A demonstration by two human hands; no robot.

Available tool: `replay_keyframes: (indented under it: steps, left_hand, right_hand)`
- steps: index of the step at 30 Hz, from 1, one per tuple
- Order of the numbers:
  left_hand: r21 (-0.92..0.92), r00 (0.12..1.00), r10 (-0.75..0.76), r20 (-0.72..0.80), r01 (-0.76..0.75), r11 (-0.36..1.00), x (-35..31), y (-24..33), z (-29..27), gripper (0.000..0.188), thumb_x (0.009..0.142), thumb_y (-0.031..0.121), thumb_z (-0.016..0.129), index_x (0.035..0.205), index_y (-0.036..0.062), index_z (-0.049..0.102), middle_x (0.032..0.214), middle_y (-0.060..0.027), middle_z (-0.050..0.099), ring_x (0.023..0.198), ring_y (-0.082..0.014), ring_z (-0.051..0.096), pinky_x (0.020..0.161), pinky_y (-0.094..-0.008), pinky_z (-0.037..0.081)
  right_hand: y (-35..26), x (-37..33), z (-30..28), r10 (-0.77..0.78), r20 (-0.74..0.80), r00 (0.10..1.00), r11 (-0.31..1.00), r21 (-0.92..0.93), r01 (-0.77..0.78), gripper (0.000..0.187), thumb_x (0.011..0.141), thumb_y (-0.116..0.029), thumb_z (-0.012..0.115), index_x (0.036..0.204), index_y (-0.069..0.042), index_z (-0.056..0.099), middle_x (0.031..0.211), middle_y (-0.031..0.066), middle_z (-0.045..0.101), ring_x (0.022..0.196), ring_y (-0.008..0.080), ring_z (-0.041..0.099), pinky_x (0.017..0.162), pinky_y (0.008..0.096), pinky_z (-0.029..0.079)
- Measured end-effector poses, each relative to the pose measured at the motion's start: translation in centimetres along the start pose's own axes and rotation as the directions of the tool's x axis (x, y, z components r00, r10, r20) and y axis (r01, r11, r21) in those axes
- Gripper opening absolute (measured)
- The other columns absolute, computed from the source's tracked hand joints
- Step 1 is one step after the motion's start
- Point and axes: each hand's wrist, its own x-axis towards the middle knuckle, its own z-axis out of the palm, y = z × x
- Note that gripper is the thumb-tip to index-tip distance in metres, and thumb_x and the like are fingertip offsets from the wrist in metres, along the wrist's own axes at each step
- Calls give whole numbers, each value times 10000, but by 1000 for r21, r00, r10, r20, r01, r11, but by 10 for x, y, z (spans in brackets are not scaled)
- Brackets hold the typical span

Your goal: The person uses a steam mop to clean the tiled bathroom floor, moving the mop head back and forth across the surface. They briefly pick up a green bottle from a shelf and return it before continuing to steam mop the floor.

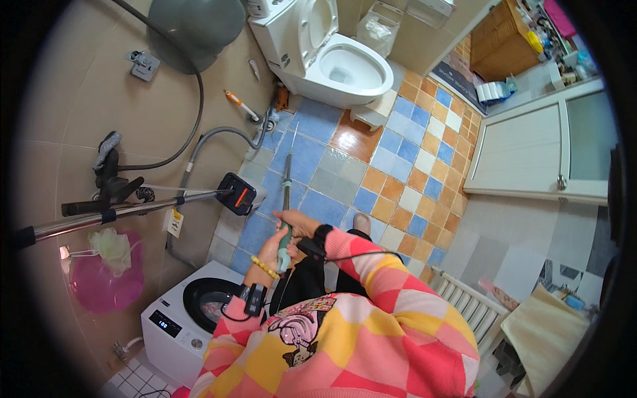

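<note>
With both hands I hold a long, thin rod tool [286,182] that has a green grip, a pale green rear end and a grey shaft. Its narrow metal tip points away from me over the blue floor tiles; I cannot tell whether it touches them. My left hand [268,249], with a yellow bead bracelet at the wrist, is closed around the rear of the grip. Just ahead of it, my right hand [300,225], below a black wristband, closes on the front of the grip. A floor drain [268,126] with a grey hose lies left of the tip.
A toilet [358,69] with its lid up stands ahead. At left are a metal pole [152,205], a black-topped box [239,194], an orange-handled brush [240,105] and a pink basin [109,275]. A white washing machine [174,325] is at lower left, a radiator [468,302] at right.
</note>
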Motion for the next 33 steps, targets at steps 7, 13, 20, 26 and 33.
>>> replay_keyframes:
  steps: [7,13,20,26,33]
  left_hand:
    - [-208,992,-67,104,88,974,11,-36,38,89,904,342,646,882,341,559,741,28,490,484,-99,449,437,-243,395]
    - [-471,967,52,248,74,879,40,-63,104,359,877,410,665,896,99,487,724,-16,489,550,-118,500,495,-266,442]
    - [-525,935,277,224,-123,842,67,-95,174,317,925,427,583,938,110,572,797,-70,565,601,-168,556,532,-299,500]
    - [-87,868,465,172,-457,885,50,-141,196,558,971,557,385,1021,40,589,841,-88,625,738,-191,645,599,-324,538]
    - [-315,605,698,-384,-796,517,99,-285,154,310,995,329,453,1011,53,593,845,-80,643,752,-192,655,686,-333,558]
  right_hand:
    - [-29,-43,-21,113,-208,972,972,-180,-151,280,950,-288,564,898,-38,449,660,68,536,517,191,524,430,356,464]
    - [-81,-67,-65,269,-78,960,952,-126,-278,268,927,-280,586,908,-50,450,702,75,546,550,189,527,476,355,478]
    - [-148,-103,-103,463,3,886,872,-180,-455,275,926,-281,596,918,-28,486,786,116,582,709,233,579,664,389,515]
    - [-170,-153,-124,570,56,820,801,-259,-539,198,884,-125,586,971,32,501,855,146,568,802,294,597,788,436,531]
    - [-191,-201,-161,779,-256,572,532,-212,-820,148,925,-93,499,809,-48,420,665,61,462,578,151,489,538,284,476]
